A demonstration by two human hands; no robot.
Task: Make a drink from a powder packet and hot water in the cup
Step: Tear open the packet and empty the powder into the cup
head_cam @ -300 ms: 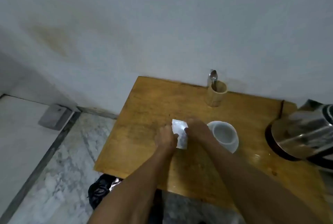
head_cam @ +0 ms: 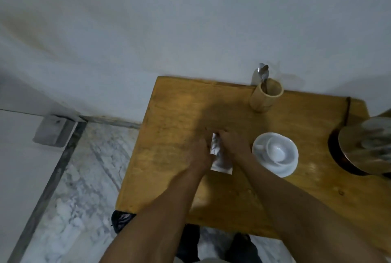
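We have the powder packet [head_cam: 220,155] pinched between both hands just above the wooden counter [head_cam: 179,114], the left hand [head_cam: 201,155] closing its grip on the packet's left edge and the right hand [head_cam: 231,145] closing on its upper right part, so the silvery sachet sits between them, just left of the white cup [head_cam: 275,151] on its saucer [head_cam: 289,169]. The packet looks still sealed, and we judge the tearing to be the step in hand, which is where trouble could start: if we pull too hard or tear unevenly, the foil could split wide and throw powder across the counter instead of into the cup. We hold the packet beside the cup, not over it, so anything that escapes lands on wood. The frame is blurred, so we cannot tell exactly where our fingertips sit on the seal; a grip too low on the body would squeeze powder toward the opening. The steel kettle [head_cam: 366,146] stands near the right edge of the counter, close to our right forearm, and a careless elbow could knock it. The spoon [head_cam: 263,74] waits upright in its wooden holder [head_cam: 265,98], well apart from our hands.
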